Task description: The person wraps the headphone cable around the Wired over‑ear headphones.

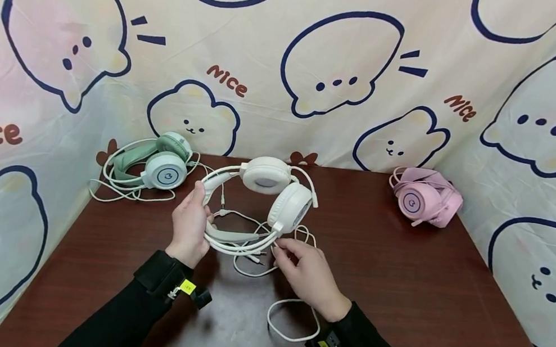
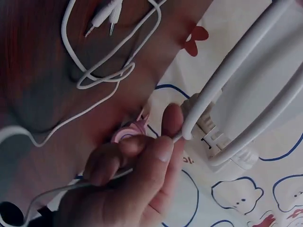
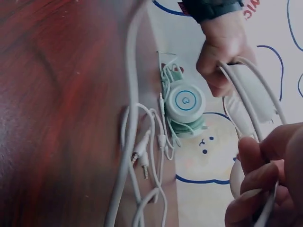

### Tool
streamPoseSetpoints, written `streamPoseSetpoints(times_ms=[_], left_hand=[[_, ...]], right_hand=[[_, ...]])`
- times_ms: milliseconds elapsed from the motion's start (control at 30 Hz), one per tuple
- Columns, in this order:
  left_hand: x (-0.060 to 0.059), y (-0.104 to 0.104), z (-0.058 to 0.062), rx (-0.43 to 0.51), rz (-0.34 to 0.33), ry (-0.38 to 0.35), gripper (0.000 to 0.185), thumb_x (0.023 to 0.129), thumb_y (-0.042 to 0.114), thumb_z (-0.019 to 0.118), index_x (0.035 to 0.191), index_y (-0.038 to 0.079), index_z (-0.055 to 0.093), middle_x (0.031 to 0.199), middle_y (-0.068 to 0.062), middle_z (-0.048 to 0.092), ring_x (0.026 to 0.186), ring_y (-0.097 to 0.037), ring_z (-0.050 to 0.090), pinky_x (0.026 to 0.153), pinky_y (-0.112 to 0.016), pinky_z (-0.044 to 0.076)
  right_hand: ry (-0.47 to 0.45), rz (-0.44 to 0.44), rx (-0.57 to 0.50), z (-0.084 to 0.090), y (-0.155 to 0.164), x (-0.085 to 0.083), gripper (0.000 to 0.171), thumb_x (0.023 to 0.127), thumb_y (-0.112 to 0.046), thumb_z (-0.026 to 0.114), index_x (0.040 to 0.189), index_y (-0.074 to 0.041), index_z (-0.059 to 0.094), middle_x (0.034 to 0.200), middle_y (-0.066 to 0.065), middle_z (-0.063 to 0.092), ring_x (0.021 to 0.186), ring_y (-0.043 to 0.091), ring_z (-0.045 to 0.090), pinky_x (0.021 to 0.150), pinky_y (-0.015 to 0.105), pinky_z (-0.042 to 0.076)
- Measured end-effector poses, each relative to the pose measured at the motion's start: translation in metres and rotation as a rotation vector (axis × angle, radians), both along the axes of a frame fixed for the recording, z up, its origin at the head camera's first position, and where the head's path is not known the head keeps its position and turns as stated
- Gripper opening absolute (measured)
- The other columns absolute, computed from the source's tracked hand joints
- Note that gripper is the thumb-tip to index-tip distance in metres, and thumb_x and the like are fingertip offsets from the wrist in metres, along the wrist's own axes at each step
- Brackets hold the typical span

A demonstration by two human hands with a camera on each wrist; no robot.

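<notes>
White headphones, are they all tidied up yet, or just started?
Just started, it seems. The left hand grips the white headphones by the band, lifted off the table. The right hand pinches their cord, which lies loose and unwound, plugs free.

The right hand (image 3: 265, 179) is cut off by the edge of the right wrist view; its fingers hide part of the white cable (image 3: 124, 156).

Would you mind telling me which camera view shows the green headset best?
The head view: the green headset lies whole at the table's back left, with its cable. The right wrist view shows it sideways, smaller, against the cloth. The left wrist view does not show it.
</notes>
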State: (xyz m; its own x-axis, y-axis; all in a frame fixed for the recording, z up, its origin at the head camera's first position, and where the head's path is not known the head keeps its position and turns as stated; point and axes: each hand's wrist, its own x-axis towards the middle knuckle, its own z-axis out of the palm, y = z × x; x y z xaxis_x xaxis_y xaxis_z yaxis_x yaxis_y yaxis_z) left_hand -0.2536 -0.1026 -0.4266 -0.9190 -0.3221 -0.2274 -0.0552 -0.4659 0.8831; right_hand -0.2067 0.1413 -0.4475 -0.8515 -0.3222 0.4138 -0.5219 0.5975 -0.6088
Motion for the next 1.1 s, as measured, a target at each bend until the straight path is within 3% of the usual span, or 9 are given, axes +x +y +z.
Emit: streamPoseSetpoints(times_ms=[133, 267, 333, 433, 500, 633, 767, 900, 1100], left_hand=[[-0.001, -0.002, 0.001, -0.100, 0.071, 0.087, 0.039, 0.103, 0.054, 0.056, 0.128, 0.027, 0.070, 0.055, 0.011, 0.034, 0.047, -0.005, 0.031, 0.045, -0.020, 0.025], [-0.003, -0.005, 0.003, -0.207, 0.150, 0.129, 0.042, 0.099, 0.059, 0.060, 0.087, 0.022, 0.075, 0.055, 0.011, 0.034, 0.050, -0.007, 0.028, 0.049, -0.021, 0.021], [-0.005, -0.007, 0.001, -0.252, 0.176, 0.124, 0.046, 0.100, 0.058, 0.060, 0.079, 0.020, 0.075, 0.064, 0.013, 0.050, 0.054, -0.007, 0.031, 0.055, -0.021, 0.025], [-0.007, -0.009, -0.002, -0.334, 0.187, 0.131, 0.040, 0.104, 0.051, 0.057, 0.106, 0.020, 0.083, 0.100, 0.009, 0.073, 0.075, -0.003, 0.051, 0.076, -0.018, 0.040], [-0.008, -0.010, -0.002, -0.379, 0.190, 0.153, 0.039, 0.106, 0.046, 0.056, 0.121, 0.017, 0.078, 0.125, 0.004, 0.073, 0.101, -0.003, 0.062, 0.096, -0.022, 0.046], [-0.011, -0.013, 0.000, -0.410, 0.215, 0.223, 0.041, 0.107, 0.041, 0.056, 0.129, 0.011, 0.074, 0.134, -0.007, 0.070, 0.132, -0.005, 0.055, 0.113, -0.031, 0.043], [-0.012, -0.017, 0.007, -0.409, 0.250, 0.255, 0.041, 0.107, 0.042, 0.056, 0.129, 0.012, 0.074, 0.133, -0.004, 0.071, 0.132, -0.005, 0.054, 0.110, -0.028, 0.042], [-0.012, -0.022, 0.016, -0.442, 0.289, 0.287, 0.037, 0.107, 0.041, 0.057, 0.126, 0.015, 0.076, 0.128, -0.003, 0.073, 0.123, -0.005, 0.057, 0.102, -0.025, 0.044], [-0.014, -0.029, 0.017, -0.540, 0.320, 0.313, 0.032, 0.107, 0.036, 0.058, 0.127, 0.018, 0.075, 0.129, -0.001, 0.073, 0.124, -0.005, 0.059, 0.106, -0.027, 0.047]], right_hand=[[-0.166, 0.014, -0.070, 0.006, 0.005, 0.000, 0.008, 0.101, -0.022, 0.069, 0.101, -0.022, 0.077, 0.077, -0.012, 0.068, 0.069, 0.003, 0.060, 0.063, 0.023, 0.049], [-0.324, 0.030, -0.118, 0.011, 0.008, 0.000, 0.010, 0.103, -0.033, 0.067, 0.097, -0.031, 0.075, 0.070, -0.010, 0.063, 0.061, 0.005, 0.056, 0.057, 0.023, 0.045], [-0.399, 0.056, -0.149, 0.013, 0.009, 0.002, 0.011, 0.103, -0.034, 0.066, 0.098, -0.030, 0.075, 0.067, -0.007, 0.060, 0.056, 0.006, 0.053, 0.053, 0.022, 0.044], [-0.523, 0.132, -0.210, 0.016, 0.010, 0.004, 0.015, 0.104, -0.034, 0.064, 0.102, -0.024, 0.075, 0.067, -0.003, 0.058, 0.053, 0.007, 0.052, 0.052, 0.022, 0.047], [-0.606, 0.187, -0.254, 0.021, 0.012, 0.006, 0.020, 0.105, -0.034, 0.063, 0.106, -0.018, 0.075, 0.067, 0.000, 0.058, 0.054, 0.010, 0.057, 0.054, 0.024, 0.053], [-0.694, 0.280, -0.286, 0.037, 0.021, 0.012, 0.027, 0.106, -0.037, 0.060, 0.113, -0.015, 0.074, 0.072, 0.006, 0.065, 0.067, 0.023, 0.073, 0.068, 0.029, 0.060], [-0.708, 0.362, -0.269, 0.061, 0.035, 0.021, 0.027, 0.108, -0.035, 0.057, 0.118, -0.014, 0.071, 0.078, 0.012, 0.073, 0.083, 0.030, 0.076, 0.078, 0.025, 0.056], [-0.681, 0.430, -0.219, 0.082, 0.048, 0.028, 0.020, 0.110, -0.028, 0.055, 0.119, -0.014, 0.066, 0.080, 0.010, 0.068, 0.074, 0.028, 0.070, 0.070, 0.030, 0.057], [-0.484, 0.405, -0.070, 0.102, 0.060, 0.037, 0.019, 0.109, -0.024, 0.055, 0.123, -0.026, 0.068, 0.098, -0.004, 0.070, 0.074, 0.017, 0.060, 0.064, 0.030, 0.054]])
